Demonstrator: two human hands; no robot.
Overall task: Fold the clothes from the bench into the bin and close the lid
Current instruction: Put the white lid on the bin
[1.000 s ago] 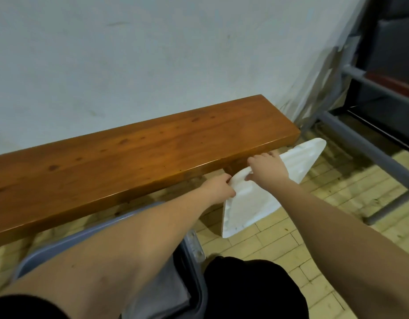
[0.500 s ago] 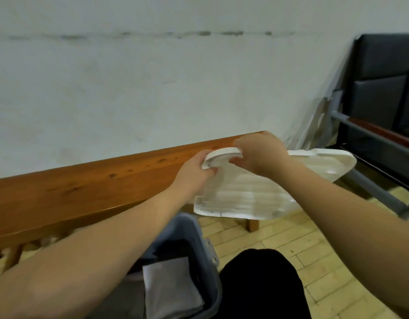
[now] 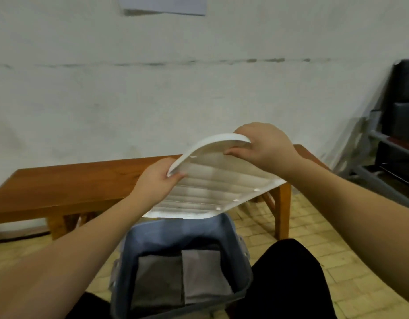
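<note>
Hands, two: left hand (image 3: 157, 180) and right hand (image 3: 265, 146) grip one lid (image 3: 212, 185) above one bin (image 3: 242, 282) holding two folded cloths (image 3: 203, 275).

From my feed I see a pale, scuffed wall (image 3: 152, 88) filling the upper view, with a dark streaked line running across it. A sheet of paper (image 3: 163, 5) hangs at its top edge. On the right stands a grey metal frame (image 3: 383, 162) carrying dark padded seats (image 3: 406, 88). Below lies a yellowish tiled floor (image 3: 348, 261). Black clothing over a knee (image 3: 284, 284) fills the lower right.
</note>
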